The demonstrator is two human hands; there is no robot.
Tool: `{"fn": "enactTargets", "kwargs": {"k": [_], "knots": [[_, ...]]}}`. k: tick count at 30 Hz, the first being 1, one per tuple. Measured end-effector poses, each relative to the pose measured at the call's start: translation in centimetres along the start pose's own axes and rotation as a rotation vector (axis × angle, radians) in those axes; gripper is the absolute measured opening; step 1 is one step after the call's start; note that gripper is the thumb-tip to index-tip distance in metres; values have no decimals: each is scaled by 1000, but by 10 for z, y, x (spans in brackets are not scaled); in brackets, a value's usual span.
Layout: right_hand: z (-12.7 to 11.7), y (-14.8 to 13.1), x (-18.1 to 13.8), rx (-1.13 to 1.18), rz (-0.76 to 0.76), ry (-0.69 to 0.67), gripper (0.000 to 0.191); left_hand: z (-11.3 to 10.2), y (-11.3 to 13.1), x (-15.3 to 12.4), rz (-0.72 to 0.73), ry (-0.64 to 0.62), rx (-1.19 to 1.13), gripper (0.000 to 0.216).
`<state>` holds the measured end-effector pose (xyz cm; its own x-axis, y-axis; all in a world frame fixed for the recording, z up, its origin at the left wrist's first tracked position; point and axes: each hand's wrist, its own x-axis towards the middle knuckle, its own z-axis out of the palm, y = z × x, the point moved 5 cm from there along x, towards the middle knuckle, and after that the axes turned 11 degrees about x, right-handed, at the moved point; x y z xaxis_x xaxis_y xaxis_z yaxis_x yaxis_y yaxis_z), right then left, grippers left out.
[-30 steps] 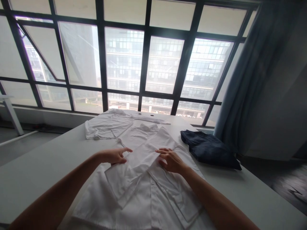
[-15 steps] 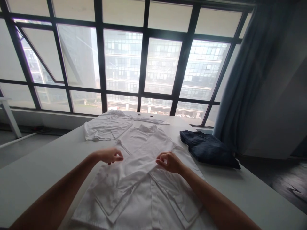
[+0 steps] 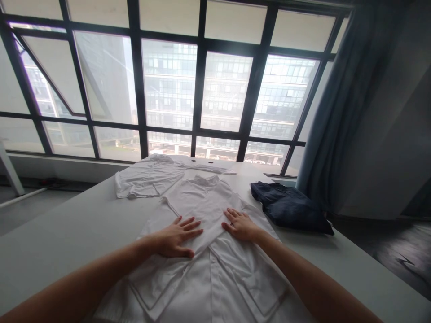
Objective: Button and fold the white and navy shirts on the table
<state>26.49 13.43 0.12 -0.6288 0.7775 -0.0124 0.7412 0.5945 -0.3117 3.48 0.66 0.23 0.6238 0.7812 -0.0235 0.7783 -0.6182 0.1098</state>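
A white button-front shirt (image 3: 205,202) lies spread on the table, its collar at the far end and a folded layer across its middle. My left hand (image 3: 177,237) rests flat on the shirt with its fingers spread, holding nothing. My right hand (image 3: 240,226) presses flat on the fabric just to the right, also with its fingers apart. A small gap separates the two hands. Stitched pocket-like panels show on the near part of the shirt, partly cut off by the lower frame edge.
A second white garment (image 3: 148,179) lies crumpled at the table's far left. A dark navy folded cloth (image 3: 289,208) sits at the right. The white table (image 3: 67,215) ends at a window wall (image 3: 168,89), with a blue curtain (image 3: 323,134) to the right.
Both hands have gone from curled at the shirt's fold to lying flat with fingers spread. My left hand has slid toward the shirt's middle, and the fabric lies smoother.
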Motion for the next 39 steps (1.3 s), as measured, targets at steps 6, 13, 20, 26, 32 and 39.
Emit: {"fn": "enactTargets", "kwargs": {"k": [6,13,20,26,32,39], "knots": [[-37,6,1,-47,-63,78,55,-22,33,-16,45,2,22,83],[-20,57,20,-81,40,210,51,-47,24,63,41,145,174,39],[-9,65,16,10,79,158,61,-29,-1,240,147,278,323,44],[-5,74,15,68,222,110,77,-7,-57,320,-113,102,219,58],[-2,80,18,82,278,106,82,1,-99,335,-259,12,117,60],[-5,73,15,52,277,119,79,-6,-75,300,-107,142,214,62]]}}
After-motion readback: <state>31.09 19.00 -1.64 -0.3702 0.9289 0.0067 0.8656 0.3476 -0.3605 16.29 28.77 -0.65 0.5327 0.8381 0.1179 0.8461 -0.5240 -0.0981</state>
